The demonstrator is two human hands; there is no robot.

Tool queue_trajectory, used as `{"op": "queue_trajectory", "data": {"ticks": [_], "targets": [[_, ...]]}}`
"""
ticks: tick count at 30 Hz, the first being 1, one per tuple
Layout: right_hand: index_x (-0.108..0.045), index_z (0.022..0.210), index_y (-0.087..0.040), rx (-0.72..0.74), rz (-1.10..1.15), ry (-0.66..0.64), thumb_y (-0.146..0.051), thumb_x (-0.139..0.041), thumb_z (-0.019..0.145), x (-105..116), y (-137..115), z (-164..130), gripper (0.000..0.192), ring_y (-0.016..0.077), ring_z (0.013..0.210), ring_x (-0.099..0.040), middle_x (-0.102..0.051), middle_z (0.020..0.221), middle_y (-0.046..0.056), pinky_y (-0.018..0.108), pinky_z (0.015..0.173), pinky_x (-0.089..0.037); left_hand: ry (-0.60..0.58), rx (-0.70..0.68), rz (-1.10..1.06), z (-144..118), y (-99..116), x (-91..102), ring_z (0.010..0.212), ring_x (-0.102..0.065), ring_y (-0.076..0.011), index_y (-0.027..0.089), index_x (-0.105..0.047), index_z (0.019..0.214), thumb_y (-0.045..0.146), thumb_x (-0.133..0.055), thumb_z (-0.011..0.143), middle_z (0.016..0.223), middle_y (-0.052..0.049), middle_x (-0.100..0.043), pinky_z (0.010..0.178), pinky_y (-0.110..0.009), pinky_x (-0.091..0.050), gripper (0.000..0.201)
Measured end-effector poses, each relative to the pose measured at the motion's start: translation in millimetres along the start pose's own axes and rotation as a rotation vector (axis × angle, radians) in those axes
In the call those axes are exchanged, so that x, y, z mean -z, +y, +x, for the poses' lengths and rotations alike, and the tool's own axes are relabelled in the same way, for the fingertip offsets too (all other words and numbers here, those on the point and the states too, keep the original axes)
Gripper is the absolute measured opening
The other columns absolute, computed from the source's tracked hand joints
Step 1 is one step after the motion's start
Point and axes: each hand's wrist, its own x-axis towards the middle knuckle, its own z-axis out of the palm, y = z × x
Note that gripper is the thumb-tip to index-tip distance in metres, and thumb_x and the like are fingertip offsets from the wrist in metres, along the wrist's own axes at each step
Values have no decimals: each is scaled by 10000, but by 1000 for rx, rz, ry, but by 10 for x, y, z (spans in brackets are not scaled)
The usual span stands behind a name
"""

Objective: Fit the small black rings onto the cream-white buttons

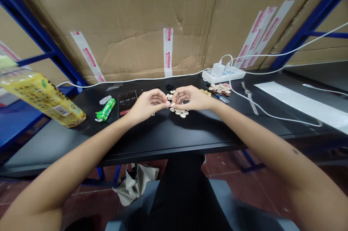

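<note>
A yellow bottle (40, 95) stands at the counter's (163, 137) left edge. At mid-counter, left hand (146, 105) and right hand (191, 99) are brought together, fingertips pinched on one pale button (172, 104) above the button pile (179, 110), kept close for picking.

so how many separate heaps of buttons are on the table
2. One pale heap of buttons lies under the left hand and right hand; a pinkish-brown heap sits right of them by the power strip. Hands may hide more.

black table (163, 137) | cardboard wall (130, 24) | blue shelving frame (40, 39) | red-brown tile floor (225, 166)
</note>
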Motion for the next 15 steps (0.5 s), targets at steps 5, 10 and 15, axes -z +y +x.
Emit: {"op": "queue_trajectory", "data": {"ticks": [5, 10, 15], "targets": [[-622, 865, -153, 4, 50, 2, -321, -830, 689, -32, -18, 6, 320, 169, 755, -716, -735, 804, 54, 328, 774, -567, 26, 26, -17, -9, 9, -14, 874, -737, -224, 133, -695, 853, 349, -850, 708, 884, -69, -743, 905, -389, -573, 303], [-616, 833, -154, 2, 27, 51, -296, -808, 701, -21, -22, 4, 272, 144, 732, -692, -723, 804, 46, 314, 763, -563, 61, 6, -51, -11, 38, -13, 856, -742, -210, 137, -702, 873, 346, -847, 720, 853, -60, -755, 929, -374, -573, 297], [-633, 836, -145, -8, 45, 57, -278, -827, 680, -22, -31, 6, 282, 143, 740, -691, -729, 819, 52, 316, 780, -564, 70, -6, -29, -15, 40, -14, 845, -739, -205, 138, -707, 868, 365, -860, 702, 857, -63, -758, 924, -369, -576, 320]]}}
